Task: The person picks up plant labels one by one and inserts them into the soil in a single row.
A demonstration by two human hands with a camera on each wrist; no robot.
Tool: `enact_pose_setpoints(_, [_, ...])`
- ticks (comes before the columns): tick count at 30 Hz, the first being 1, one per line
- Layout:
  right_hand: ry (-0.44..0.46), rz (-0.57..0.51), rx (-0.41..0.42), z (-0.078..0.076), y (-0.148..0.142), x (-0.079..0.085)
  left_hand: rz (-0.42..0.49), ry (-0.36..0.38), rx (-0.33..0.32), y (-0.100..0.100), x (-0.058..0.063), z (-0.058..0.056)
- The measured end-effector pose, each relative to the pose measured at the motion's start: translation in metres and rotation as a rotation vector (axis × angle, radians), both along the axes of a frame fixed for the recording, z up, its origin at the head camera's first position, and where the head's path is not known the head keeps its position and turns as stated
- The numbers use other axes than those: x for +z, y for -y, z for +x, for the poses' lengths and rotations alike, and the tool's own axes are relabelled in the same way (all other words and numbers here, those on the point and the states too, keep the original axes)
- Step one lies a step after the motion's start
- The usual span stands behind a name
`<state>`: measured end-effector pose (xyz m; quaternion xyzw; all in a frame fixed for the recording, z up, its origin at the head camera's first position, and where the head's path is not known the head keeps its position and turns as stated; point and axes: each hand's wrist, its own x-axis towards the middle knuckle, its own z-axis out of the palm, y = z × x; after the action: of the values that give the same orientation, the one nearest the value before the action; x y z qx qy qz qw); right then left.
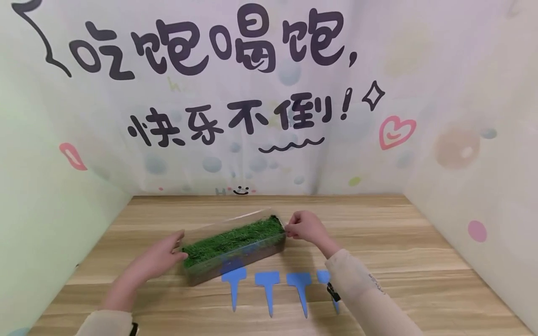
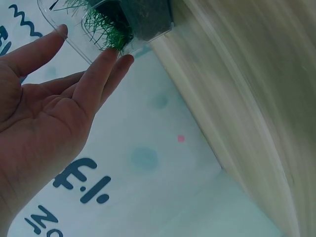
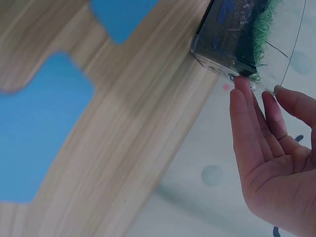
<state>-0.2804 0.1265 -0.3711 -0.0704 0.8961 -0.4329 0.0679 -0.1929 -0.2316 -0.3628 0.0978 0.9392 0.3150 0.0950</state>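
Note:
A clear plastic box (image 1: 235,263) holds dark soil with green grass (image 1: 235,240) on top, and lies at a slant across the table. At its left end my left hand (image 1: 161,254) touches the wall with mostly straight fingers. In the left wrist view its thumb (image 2: 61,32) is at the rim. My right hand (image 1: 308,227) pinches the rim at the right end between thumb and index finger, as the right wrist view shows. Whether the box's base touches the table I cannot tell. Blue T-shaped plant labels (image 1: 267,280) lie in a row before it; the right sleeve partly covers the rightmost.
The wood-grain table (image 1: 378,261) is bounded behind by a printed cloth wall (image 1: 252,172) with black lettering. Pale side walls (image 1: 475,186) stand left and right. The leftmost label (image 1: 234,280) is partly behind or under the box's front edge.

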Motion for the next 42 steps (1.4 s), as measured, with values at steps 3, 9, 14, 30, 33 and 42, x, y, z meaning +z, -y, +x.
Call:
enact_pose_setpoints(3, [0.006, 0.011, -0.005, 0.002, -0.014, 0.001, 0.032, 0.016, -0.011, -0.011, 0.0, -0.01])
enact_pose_setpoints(9, [0.024, -0.004, -0.023, 0.005, -0.039, 0.0, 0.041, 0.01, -0.038, -0.033, -0.001, -0.033])
enact_pose_setpoints(14, [0.044, -0.023, -0.041, 0.008, -0.06, -0.001, 0.095, 0.035, -0.062, -0.051, -0.003, -0.049])
enact_pose_setpoints(30, [0.109, -0.061, -0.078, 0.013, -0.087, -0.002, 0.249, 0.07, -0.058, -0.072, -0.012, -0.075])
enact_pose_setpoints(33, [0.08, -0.013, -0.062, 0.016, -0.085, 0.002, 0.348, 0.138, -0.025, -0.07, -0.016, -0.081])
enact_pose_setpoints(42, [-0.299, 0.408, -0.102, 0.032, -0.066, 0.027, 0.524, 0.236, -0.001, -0.07, -0.021, -0.09])
